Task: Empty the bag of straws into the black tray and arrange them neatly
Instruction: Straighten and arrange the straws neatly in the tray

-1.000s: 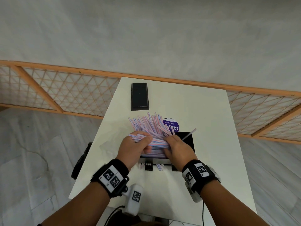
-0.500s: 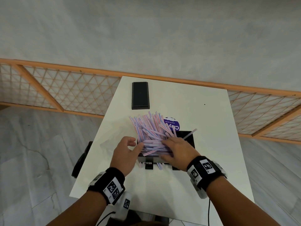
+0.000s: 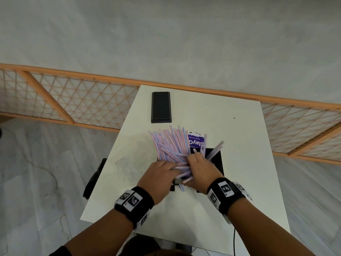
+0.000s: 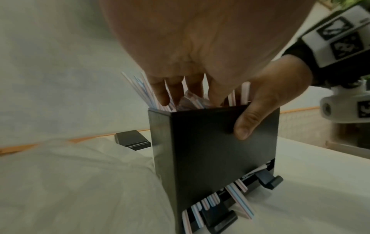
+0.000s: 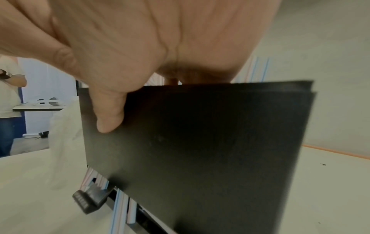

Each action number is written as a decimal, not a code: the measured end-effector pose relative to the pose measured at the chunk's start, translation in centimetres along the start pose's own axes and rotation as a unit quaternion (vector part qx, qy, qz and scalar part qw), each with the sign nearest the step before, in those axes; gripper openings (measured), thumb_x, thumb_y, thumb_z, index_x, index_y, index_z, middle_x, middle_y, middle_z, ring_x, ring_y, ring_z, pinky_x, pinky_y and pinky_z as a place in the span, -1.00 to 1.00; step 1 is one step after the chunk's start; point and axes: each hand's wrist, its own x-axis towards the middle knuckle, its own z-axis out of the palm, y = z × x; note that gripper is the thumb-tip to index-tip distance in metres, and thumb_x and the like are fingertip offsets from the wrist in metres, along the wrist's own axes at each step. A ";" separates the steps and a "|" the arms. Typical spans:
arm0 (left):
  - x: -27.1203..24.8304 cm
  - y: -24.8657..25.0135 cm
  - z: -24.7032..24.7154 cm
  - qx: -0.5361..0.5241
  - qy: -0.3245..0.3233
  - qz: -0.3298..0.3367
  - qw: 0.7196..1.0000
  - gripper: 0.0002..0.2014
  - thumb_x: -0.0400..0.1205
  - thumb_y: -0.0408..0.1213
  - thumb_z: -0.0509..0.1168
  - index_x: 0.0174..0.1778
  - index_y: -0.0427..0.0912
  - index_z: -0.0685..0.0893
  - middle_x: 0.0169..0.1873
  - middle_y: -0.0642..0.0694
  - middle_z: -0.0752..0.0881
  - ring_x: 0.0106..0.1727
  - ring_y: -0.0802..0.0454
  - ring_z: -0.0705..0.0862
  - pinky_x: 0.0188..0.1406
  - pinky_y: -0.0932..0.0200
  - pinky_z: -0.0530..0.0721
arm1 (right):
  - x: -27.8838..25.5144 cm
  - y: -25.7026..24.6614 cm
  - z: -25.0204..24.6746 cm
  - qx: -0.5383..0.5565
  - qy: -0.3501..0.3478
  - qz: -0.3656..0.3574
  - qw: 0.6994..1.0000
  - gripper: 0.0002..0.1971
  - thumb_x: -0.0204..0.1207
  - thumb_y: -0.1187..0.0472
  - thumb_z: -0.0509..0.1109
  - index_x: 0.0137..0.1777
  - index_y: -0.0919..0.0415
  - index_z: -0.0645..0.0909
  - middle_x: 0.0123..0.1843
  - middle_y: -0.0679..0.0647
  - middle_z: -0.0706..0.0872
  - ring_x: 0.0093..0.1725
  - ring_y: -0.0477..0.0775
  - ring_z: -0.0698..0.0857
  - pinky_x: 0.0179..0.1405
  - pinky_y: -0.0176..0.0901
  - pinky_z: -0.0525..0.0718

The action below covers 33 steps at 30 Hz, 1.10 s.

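Pink, blue and white striped straws (image 3: 171, 143) fan out of the black tray (image 3: 216, 159), a tall open box, leaning far and left. My left hand (image 3: 160, 174) reaches into the bundle's near end with spread, fairly straight fingers (image 4: 160, 93). My right hand (image 3: 201, 169) curls over the straws at the tray's near rim. Its thumb (image 5: 108, 117) presses on the tray's front wall (image 4: 210, 150); its fingers are hidden behind the rim. More straws (image 4: 238, 197) poke out of a slot at the tray's foot. The bag's purple label (image 3: 195, 142) shows behind the straws.
A flat black lid (image 3: 161, 107) lies at the far side of the white table (image 3: 249, 182). Crumpled clear plastic (image 4: 80, 174) sits just left of the tray. An orange lattice fence (image 3: 83, 100) runs behind the table. A person (image 5: 8, 95) stands far off.
My left hand, which had drawn back to the left, has returned into the straws. My right hand has moved from lying flat on them to curling over the near rim.
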 end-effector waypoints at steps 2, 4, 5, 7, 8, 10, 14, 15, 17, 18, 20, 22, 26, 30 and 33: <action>0.3 -0.6 -0.3 -0.034 -0.018 -0.009 0.999 -0.57 0.51 -0.39 0.31 0.27 -0.02 0.79 0.28 -0.05 0.77 0.20 -0.14 0.72 0.26 0.00 0.68 | -0.2 0.3 0.1 -0.024 -0.009 -0.002 1.000 -0.31 0.32 -0.44 0.37 0.21 0.10 0.44 0.20 0.08 0.60 0.17 0.21 0.65 0.14 0.11 0.66; 0.4 -0.6 -0.8 -0.101 -0.030 -0.054 0.993 -0.62 0.58 -0.49 0.26 0.26 -0.10 0.74 0.21 -0.09 0.74 0.18 -0.16 0.70 0.18 0.04 0.66 | -0.2 0.7 0.1 -0.065 -0.031 -0.002 0.997 -0.27 0.31 -0.53 0.24 0.23 0.05 0.49 0.19 0.04 0.66 0.20 0.18 0.66 0.24 0.12 0.59; 0.5 -0.5 -1.1 -0.137 -0.034 -0.088 0.986 -0.65 0.63 -0.50 0.21 0.26 -0.09 0.67 0.13 -0.06 0.69 0.11 -0.12 0.66 0.07 0.07 0.61 | -0.2 0.8 0.1 -0.077 -0.040 -0.001 0.996 -0.26 0.29 -0.55 0.18 0.23 0.01 0.51 0.20 0.01 0.68 0.22 0.15 0.65 0.27 0.12 0.57; 0.6 -0.2 -1.7 -0.202 -0.038 -0.142 0.968 -0.73 0.72 -0.43 0.14 0.26 -0.05 0.55 0.00 0.02 0.60 -0.05 -0.02 0.58 -0.07 0.10 0.50 | 0.0 1.0 0.2 -0.087 -0.059 0.002 0.994 -0.31 0.29 -0.53 0.21 0.23 -0.03 0.56 0.22 -0.02 0.71 0.28 0.13 0.64 0.32 0.13 0.54; 0.7 0.0 -2.0 -0.232 -0.026 -0.147 0.961 -0.76 0.74 -0.39 0.14 0.27 -0.03 0.53 -0.03 0.05 0.59 -0.08 0.02 0.57 -0.06 0.10 0.49 | 0.1 1.0 0.3 -0.092 -0.077 0.007 0.993 -0.32 0.30 -0.49 0.28 0.26 -0.04 0.57 0.25 -0.02 0.72 0.32 0.14 0.64 0.36 0.15 0.52; 0.9 0.7 -2.6 -0.257 0.007 -0.113 0.960 -0.70 0.72 -0.34 0.17 0.36 -0.03 0.55 0.10 0.05 0.62 0.08 0.08 0.59 0.11 0.14 0.53 | 0.4 1.0 0.7 -0.107 -0.112 0.020 0.988 -0.29 0.30 -0.43 0.37 0.36 -0.02 0.56 0.33 0.00 0.73 0.38 0.19 0.62 0.45 0.24 0.47; 0.8 1.5 -2.1 -0.129 0.052 0.041 0.989 -0.56 0.68 -0.03 0.33 0.50 0.02 0.61 0.42 0.01 0.58 0.50 0.01 0.47 0.63 0.03 0.33 | 1.3 0.3 0.3 -0.132 -0.167 0.033 0.976 -0.31 0.33 -0.37 0.36 0.41 -0.06 0.56 0.36 -0.03 0.73 0.39 0.20 0.64 0.46 0.29 0.42; 0.8 1.7 -1.7 -0.099 0.047 0.063 0.992 -0.57 0.70 0.08 0.33 0.48 0.06 0.63 0.46 0.01 0.57 0.56 -0.03 0.45 0.70 -0.08 0.25 | 1.6 0.1 0.1 -0.134 -0.191 0.033 0.972 -0.37 0.37 -0.34 0.33 0.41 -0.09 0.57 0.33 -0.04 0.74 0.38 0.20 0.65 0.44 0.30 0.42; 0.7 1.8 -0.8 -0.048 0.041 0.089 0.994 -0.61 0.74 0.16 0.29 0.42 0.11 0.69 0.51 0.00 0.57 0.63 -0.09 0.41 0.75 -0.23 0.17 | 2.3 -0.2 -0.3 -0.131 -0.235 0.037 0.962 -0.45 0.40 -0.29 0.32 0.36 -0.11 0.59 0.25 -0.04 0.76 0.33 0.19 0.69 0.41 0.31 0.43; 0.8 1.9 -0.5 -0.028 0.045 0.094 0.994 -0.65 0.75 0.14 0.27 0.38 0.12 0.71 0.51 0.00 0.58 0.62 -0.11 0.42 0.74 -0.26 0.19 | 2.6 -0.3 -0.5 -0.128 -0.251 0.042 0.959 -0.45 0.39 -0.29 0.35 0.35 -0.09 0.59 0.24 -0.04 0.77 0.31 0.18 0.70 0.39 0.30 0.45; 1.0 1.7 -0.1 -0.009 0.066 0.094 0.993 -0.71 0.77 0.06 0.25 0.29 0.10 0.78 0.44 0.01 0.65 0.53 -0.14 0.52 0.68 -0.25 0.31 | 2.6 -0.4 -0.8 -0.118 -0.256 0.052 0.958 -0.39 0.31 -0.29 0.46 0.33 -0.04 0.61 0.22 -0.01 0.78 0.24 0.18 0.73 0.36 0.18 0.58; 1.2 1.3 0.0 -0.001 0.091 0.097 0.991 -0.74 0.75 -0.02 0.26 0.20 0.07 0.83 0.28 0.03 0.74 0.33 -0.12 0.67 0.55 -0.15 0.45 | 2.3 -0.4 -1.1 -0.108 -0.230 0.045 0.966 -0.43 0.29 -0.24 0.49 0.28 -0.02 0.62 0.18 0.01 0.79 0.18 0.19 0.76 0.29 0.10 0.67; 1.0 0.7 0.0 0.050 0.107 0.087 0.989 -0.67 0.53 -0.22 0.57 0.22 0.04 0.82 0.09 0.09 0.82 0.09 -0.03 0.77 0.43 -0.01 0.39 | 1.9 -0.1 -1.6 -0.115 -0.148 -0.008 0.982 -0.56 0.38 -0.26 0.39 0.17 -0.04 0.64 0.03 0.00 0.82 0.11 0.18 0.77 0.26 0.06 0.66; 1.3 0.0 -0.7 0.036 0.114 0.087 0.989 -0.74 0.62 -0.27 0.44 0.23 -0.04 0.83 0.10 0.07 0.86 0.11 0.01 0.78 0.40 0.12 0.43 | 1.7 0.0 -2.3 -0.110 -0.108 -0.031 0.988 -0.45 0.34 -0.33 0.38 0.28 -0.09 0.61 0.03 -0.03 0.83 0.08 0.13 0.77 0.28 0.03 0.60; 1.1 -0.7 -0.8 0.012 0.126 0.058 0.990 -0.68 0.70 -0.20 0.19 0.21 -0.06 0.84 0.06 0.08 0.87 0.15 0.10 0.67 0.40 0.27 0.41 | 1.5 -0.2 -3.0 -0.102 -0.091 -0.036 0.990 -0.46 0.28 -0.37 0.42 0.18 -0.09 0.62 0.01 -0.04 0.82 0.01 0.10 0.77 0.17 -0.01 0.64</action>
